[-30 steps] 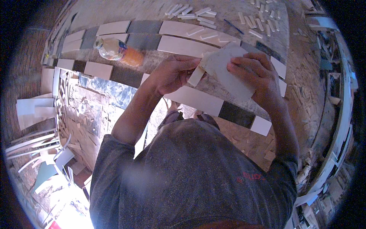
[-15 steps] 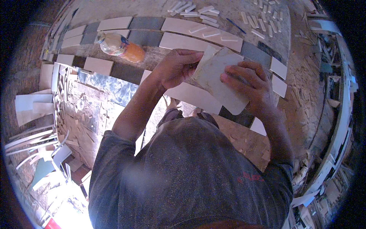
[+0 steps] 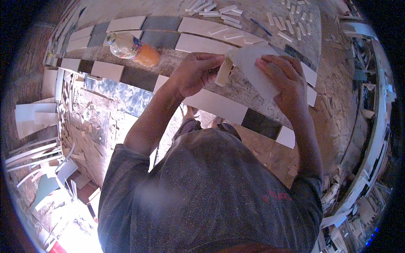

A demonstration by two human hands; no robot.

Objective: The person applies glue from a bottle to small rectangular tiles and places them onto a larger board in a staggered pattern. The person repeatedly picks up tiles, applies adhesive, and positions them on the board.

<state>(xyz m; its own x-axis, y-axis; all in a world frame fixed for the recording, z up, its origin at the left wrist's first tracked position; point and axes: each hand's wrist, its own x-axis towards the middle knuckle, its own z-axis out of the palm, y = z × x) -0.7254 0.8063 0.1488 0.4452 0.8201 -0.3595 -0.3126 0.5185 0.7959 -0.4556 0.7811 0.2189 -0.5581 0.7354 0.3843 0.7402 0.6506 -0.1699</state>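
Between its thumb and fingers, my left hand (image 3: 196, 74) pinches a short pale wooden strip (image 3: 225, 72). My right hand (image 3: 283, 71) grips a thin, whitish flat sheet (image 3: 249, 63) with a rounded edge, tilted close beside the strip. Whether the sheet and strip touch at the top is hard to tell. Both hands are above a worn workbench (image 3: 168, 57). Under and past them run long boards with alternating pale and dark sections, including a near pale section (image 3: 217, 104) and a far one (image 3: 202, 43). A few small strips lie on the farthest pale section (image 3: 211, 28).
An orange-filled plastic bottle (image 3: 134, 49) lies on its side left of my left hand. Many loose short strips (image 3: 291, 26) spread over the bench's far side, near a thin blue pen-like stick (image 3: 260, 27). Offcuts (image 3: 38, 120) litter the left; timber (image 3: 371, 160) lines the right.
The whitish sheet has tilted and shifted up and right with my right hand, away from my left fingers. The wooden strip in my left hand now shows plainly, pointing downward.
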